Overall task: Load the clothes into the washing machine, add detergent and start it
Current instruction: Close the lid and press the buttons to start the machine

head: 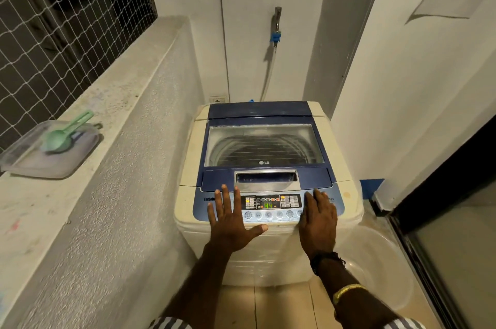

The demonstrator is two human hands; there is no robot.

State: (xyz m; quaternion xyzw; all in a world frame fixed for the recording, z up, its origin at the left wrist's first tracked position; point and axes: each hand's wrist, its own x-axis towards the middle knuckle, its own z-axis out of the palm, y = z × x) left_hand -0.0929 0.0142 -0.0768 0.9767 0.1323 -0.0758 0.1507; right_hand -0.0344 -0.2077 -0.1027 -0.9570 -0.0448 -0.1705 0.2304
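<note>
Lid (264, 146) of the washing machine (255, 261) is down and the control panel (268, 214) is powered: green digits on the display (267, 205) read 44. Both hands are on the panel, well apart, holding nothing. Left hand (230, 221) lies flat on the panel's left end, fingers straight and spread. Right hand (318, 221) covers the right end, fingers flat over the last buttons; which button it touches is hidden.

Clothes: none in view outside the machine. The lid window shows only drum wall and glare, so I cannot tell what is inside. The clear basin (375, 261) on the floor to the right looks empty, which suggests loading is done.

Detergent: none visible. A green scoop (64, 132) rests on a clear plastic container (40, 165) up on the ledge (107, 103), well apart from the machine, so dosing is probably finished too.

The hose (268, 73) is connected to the wall tap (277, 20).

Judgement: task is at its last step, choosing the cycle or pressing start. The lit number could be a remaining time, but nothing shows the drum turning or water running, so whether it has started is unclear.
</note>
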